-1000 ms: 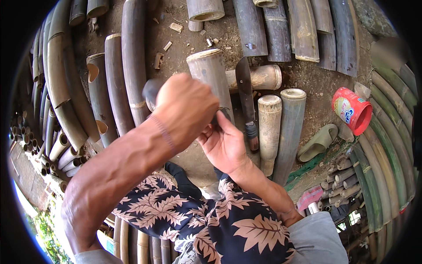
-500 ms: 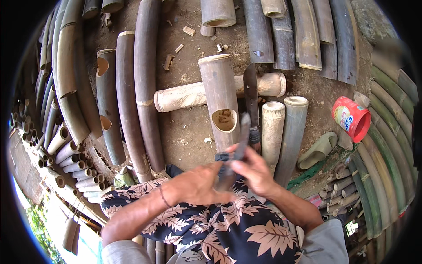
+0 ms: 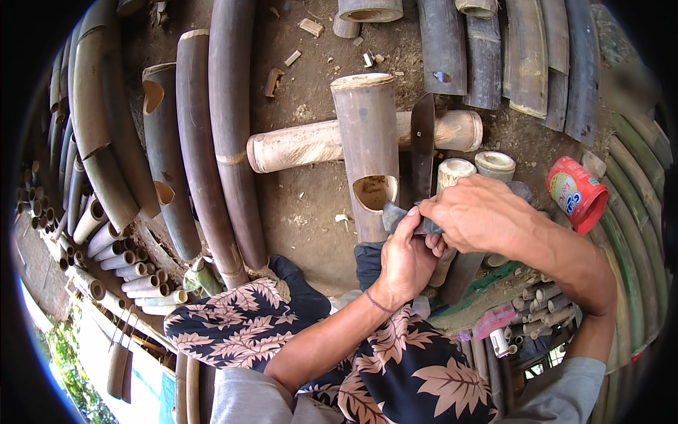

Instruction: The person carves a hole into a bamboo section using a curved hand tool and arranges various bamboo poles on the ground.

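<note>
Both hands meet around a dark grey, flat piece (image 3: 393,216), its pointed end showing beyond my left thumb; whether it is a blade or a stone I cannot tell. My left hand (image 3: 408,267) grips it from below, palm turned up. From above, my right hand (image 3: 484,215) closes over its other part, hiding much of it. Just beyond stands a bamboo tube (image 3: 366,134) with a hole cut in its side, resting across a pale peeled bamboo log (image 3: 300,148). A machete (image 3: 422,138) leans on that log, its handle hidden behind my hands.
Long dark bamboo poles (image 3: 229,127) lie at the left. Bamboo pieces (image 3: 526,63) lie at the far right. Two short bamboo pieces (image 3: 494,164) stand by my right hand, with a red container (image 3: 578,194) farther right. Wood chips (image 3: 311,27) litter the dirt floor.
My hands have moved right and a little up with the grey piece. The right hand has come over the top of it, while the left has turned palm up. The view has shifted slightly.
</note>
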`<move>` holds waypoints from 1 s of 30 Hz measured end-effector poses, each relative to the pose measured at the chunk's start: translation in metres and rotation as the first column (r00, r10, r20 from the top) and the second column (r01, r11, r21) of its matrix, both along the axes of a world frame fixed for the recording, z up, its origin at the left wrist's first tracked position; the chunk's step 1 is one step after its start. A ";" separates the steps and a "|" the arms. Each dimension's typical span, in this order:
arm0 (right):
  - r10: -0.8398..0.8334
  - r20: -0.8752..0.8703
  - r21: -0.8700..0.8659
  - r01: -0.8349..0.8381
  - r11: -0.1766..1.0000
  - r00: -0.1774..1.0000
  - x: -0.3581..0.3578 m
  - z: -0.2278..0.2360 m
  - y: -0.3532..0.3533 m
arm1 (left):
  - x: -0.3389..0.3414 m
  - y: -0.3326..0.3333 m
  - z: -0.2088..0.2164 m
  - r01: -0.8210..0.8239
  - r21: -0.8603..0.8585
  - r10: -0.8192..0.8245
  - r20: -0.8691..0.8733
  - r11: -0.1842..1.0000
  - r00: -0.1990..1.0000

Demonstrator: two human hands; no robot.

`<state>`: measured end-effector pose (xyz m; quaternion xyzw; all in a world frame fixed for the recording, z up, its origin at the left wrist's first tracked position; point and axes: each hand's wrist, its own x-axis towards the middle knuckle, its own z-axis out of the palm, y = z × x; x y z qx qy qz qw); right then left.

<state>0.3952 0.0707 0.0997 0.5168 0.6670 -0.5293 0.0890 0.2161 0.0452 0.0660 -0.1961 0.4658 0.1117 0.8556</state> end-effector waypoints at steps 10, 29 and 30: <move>-0.715 -0.150 -0.358 0.637 0.683 0.683 -0.062 -0.020 -0.064 | -0.033 0.034 0.003 0.873 0.099 -0.738 -0.494 0.477 0.460; -0.767 -0.220 -0.106 0.766 0.634 0.603 -0.094 -0.008 -0.074 | -0.057 0.055 -0.009 0.899 0.434 -0.721 -0.641 -0.059 0.262; -0.640 -0.160 -0.040 0.643 0.765 0.751 -0.072 0.000 -0.071 | -0.047 0.046 -0.001 0.880 0.348 -0.773 -0.438 0.325 0.458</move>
